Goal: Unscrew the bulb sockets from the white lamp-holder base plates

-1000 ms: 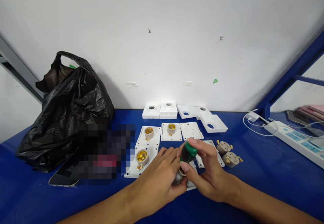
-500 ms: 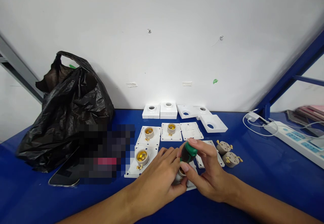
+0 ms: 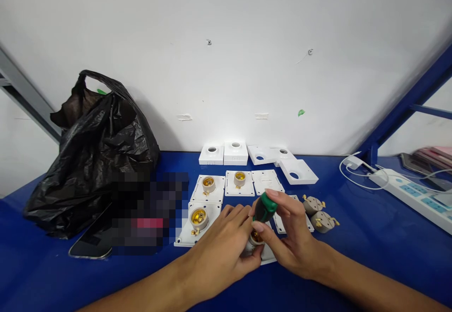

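Observation:
My right hand (image 3: 296, 241) grips a short screwdriver with a green and black handle (image 3: 265, 207), tilted over a round lamp socket (image 3: 257, 237) with a brass inside. That socket sits on a white square plate (image 3: 269, 254) near the front. Around the socket's left and front side, my left hand (image 3: 229, 246) holds it with thumb and fingers. The screwdriver's tip is hidden by my fingers. Three more sockets stand on white plates: one at the left (image 3: 199, 219), one behind it (image 3: 208, 185) and one at the back (image 3: 239, 179).
White covers with round holes (image 3: 235, 154) line the wall. Two loose sockets (image 3: 324, 222) lie right of my right hand. A black plastic bag (image 3: 102, 156) and a phone (image 3: 92, 244) are at the left, a power strip (image 3: 416, 194) at the right.
The screwdriver handle has tipped slightly to the right in my right hand, and more of the socket's brass inside shows. My left hand has stayed in place.

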Demonstrator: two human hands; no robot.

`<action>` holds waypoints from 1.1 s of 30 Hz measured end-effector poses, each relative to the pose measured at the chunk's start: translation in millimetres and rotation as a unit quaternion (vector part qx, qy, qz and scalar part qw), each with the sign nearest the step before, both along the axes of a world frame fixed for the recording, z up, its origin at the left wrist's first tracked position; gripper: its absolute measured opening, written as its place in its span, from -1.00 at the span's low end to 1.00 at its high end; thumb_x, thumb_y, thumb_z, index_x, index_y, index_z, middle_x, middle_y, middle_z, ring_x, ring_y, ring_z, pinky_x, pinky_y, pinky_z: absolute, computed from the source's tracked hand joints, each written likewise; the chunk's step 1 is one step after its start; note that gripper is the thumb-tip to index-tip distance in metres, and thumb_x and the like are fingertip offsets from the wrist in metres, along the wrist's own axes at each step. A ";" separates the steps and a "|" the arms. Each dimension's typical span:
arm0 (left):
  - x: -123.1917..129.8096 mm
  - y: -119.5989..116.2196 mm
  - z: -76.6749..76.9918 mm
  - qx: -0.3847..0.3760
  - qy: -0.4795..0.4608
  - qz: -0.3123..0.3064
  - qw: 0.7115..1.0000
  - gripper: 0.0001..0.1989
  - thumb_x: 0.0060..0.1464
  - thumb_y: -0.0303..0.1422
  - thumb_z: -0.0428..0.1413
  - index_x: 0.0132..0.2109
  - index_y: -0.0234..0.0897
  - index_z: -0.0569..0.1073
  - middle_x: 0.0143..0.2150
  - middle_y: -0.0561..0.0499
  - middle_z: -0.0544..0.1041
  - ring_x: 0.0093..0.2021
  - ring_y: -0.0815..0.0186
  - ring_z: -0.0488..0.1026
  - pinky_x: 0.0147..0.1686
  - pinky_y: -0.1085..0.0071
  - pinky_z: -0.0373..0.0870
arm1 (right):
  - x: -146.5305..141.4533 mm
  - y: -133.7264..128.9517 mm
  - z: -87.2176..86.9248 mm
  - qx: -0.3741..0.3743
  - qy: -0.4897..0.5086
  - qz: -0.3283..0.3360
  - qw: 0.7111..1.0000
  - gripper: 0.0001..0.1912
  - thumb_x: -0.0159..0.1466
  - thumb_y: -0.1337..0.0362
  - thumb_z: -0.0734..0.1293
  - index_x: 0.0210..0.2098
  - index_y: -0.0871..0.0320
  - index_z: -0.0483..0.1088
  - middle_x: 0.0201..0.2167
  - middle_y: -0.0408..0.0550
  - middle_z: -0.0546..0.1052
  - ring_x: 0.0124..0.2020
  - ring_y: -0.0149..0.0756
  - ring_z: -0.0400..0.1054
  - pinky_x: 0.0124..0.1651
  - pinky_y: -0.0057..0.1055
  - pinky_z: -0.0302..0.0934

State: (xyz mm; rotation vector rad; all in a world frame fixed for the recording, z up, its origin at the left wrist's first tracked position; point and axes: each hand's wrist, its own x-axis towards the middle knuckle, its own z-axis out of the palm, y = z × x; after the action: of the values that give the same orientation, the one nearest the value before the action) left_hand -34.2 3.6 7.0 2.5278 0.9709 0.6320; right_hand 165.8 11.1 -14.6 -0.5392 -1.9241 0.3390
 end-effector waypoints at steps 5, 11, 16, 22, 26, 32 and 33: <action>0.1 0.6 -1.3 -0.006 -0.029 0.005 1.000 -0.75 0.19 -0.55 0.25 -0.06 -0.20 0.41 0.02 -0.05 0.56 0.02 0.02 0.51 0.07 0.05 0.49 | 1.1 -0.8 6.6 -0.047 -0.008 0.025 0.999 -0.22 0.51 0.42 0.33 0.58 -0.13 -0.01 0.35 0.05 0.45 0.33 -0.16 0.45 0.43 -0.11 0.41; -0.5 1.3 -3.8 0.008 -0.032 -0.005 0.999 -0.67 0.22 -0.55 0.20 0.08 -0.17 0.42 0.03 -0.04 0.57 0.03 0.03 0.52 0.10 0.06 0.48 | -0.8 -0.8 22.7 -0.027 -0.024 0.053 0.998 -0.26 0.51 0.38 0.35 0.56 -0.12 0.02 0.10 0.01 0.47 0.05 -0.19 0.51 0.15 -0.17 0.55; 0.1 -0.1 -3.3 0.009 -0.011 0.010 1.000 -0.81 0.21 -0.54 0.22 -0.11 -0.20 0.41 -0.05 -0.04 0.56 -0.05 0.06 0.51 0.02 0.11 0.48 | -2.2 1.5 20.7 -0.022 0.003 0.054 0.998 -0.27 0.49 0.45 0.35 0.54 -0.12 0.07 -0.04 -0.06 0.48 -0.09 -0.24 0.45 0.04 -0.24 0.53; 0.0 0.1 0.8 -0.010 -0.033 -0.002 0.999 -0.60 0.23 -0.54 0.24 0.15 -0.16 0.40 0.04 -0.04 0.57 0.06 0.02 0.51 0.06 0.11 0.48 | 6.6 -5.3 19.6 -0.077 -0.069 0.036 0.994 -0.20 0.55 0.35 0.27 0.63 -0.12 -0.17 0.49 0.13 0.30 0.49 -0.05 0.29 0.50 0.03 0.29; 0.2 -0.3 -1.7 -0.003 -0.022 0.001 1.000 -0.57 0.23 -0.54 0.24 0.18 -0.15 0.38 0.09 -0.05 0.56 0.01 0.04 0.51 0.05 0.10 0.48 | 7.6 -0.3 17.3 -0.076 -0.064 0.021 0.995 -0.18 0.53 0.35 0.28 0.63 -0.10 -0.16 0.50 0.16 0.30 0.51 0.04 0.28 0.46 0.09 0.35; 3.8 -3.0 -7.6 0.001 -0.004 -0.008 1.000 -0.73 0.23 -0.51 0.28 -0.01 -0.20 0.41 0.03 -0.04 0.54 0.03 0.04 0.49 0.12 0.09 0.44 | 8.7 14.4 21.7 -0.073 0.034 -0.047 0.996 -0.29 0.51 0.33 0.32 0.56 -0.07 0.05 0.14 0.09 0.52 0.12 -0.04 0.55 0.10 -0.04 0.59; 4.3 -3.1 -7.4 -0.002 0.000 -0.007 1.000 -0.75 0.23 -0.51 0.29 -0.03 -0.21 0.42 0.02 -0.03 0.53 0.03 0.05 0.48 0.11 0.10 0.45 | 9.1 15.7 25.1 -0.085 0.057 -0.064 0.993 -0.32 0.52 0.31 0.32 0.55 -0.06 0.08 0.04 0.05 0.54 0.00 -0.10 0.58 0.04 -0.07 0.59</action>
State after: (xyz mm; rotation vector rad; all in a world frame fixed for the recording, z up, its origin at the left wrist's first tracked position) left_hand -29.9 0.4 -0.5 2.5291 0.9526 0.6251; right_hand 174.9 26.7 10.5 -0.7364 -1.7501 0.4435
